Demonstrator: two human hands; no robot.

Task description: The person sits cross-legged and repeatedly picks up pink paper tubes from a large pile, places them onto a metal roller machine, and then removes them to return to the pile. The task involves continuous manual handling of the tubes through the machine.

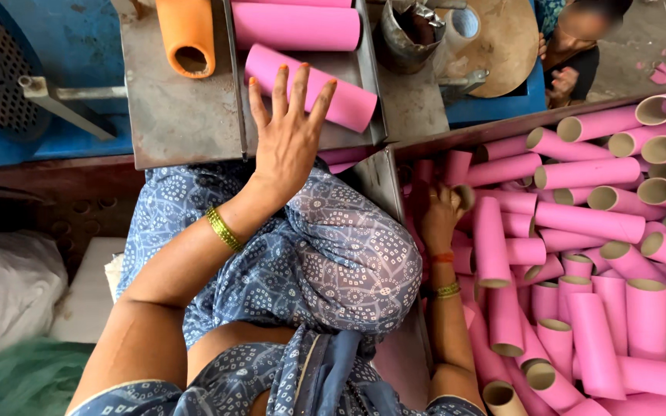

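My left hand [287, 135] is spread open with fingers apart, its fingertips against a pink cardboard tube [333, 88] that lies tilted on a grey metal tray [179, 115]. My right hand [438, 216] reaches down into a bin of several pink tubes [603, 262] and closes around the end of one tube [464, 196]. A second pink tube [294, 27] lies across the tray's far side. My blue patterned clothing [317, 262] covers my knee between the two arms.
An orange tube [188, 35] stands on the tray at the back left. A blue machine with a metal rod [55, 100] sits at the left. A metal cup [410, 31] and a brown disc [502, 42] are behind. Another person [572, 54] sits at the far right.
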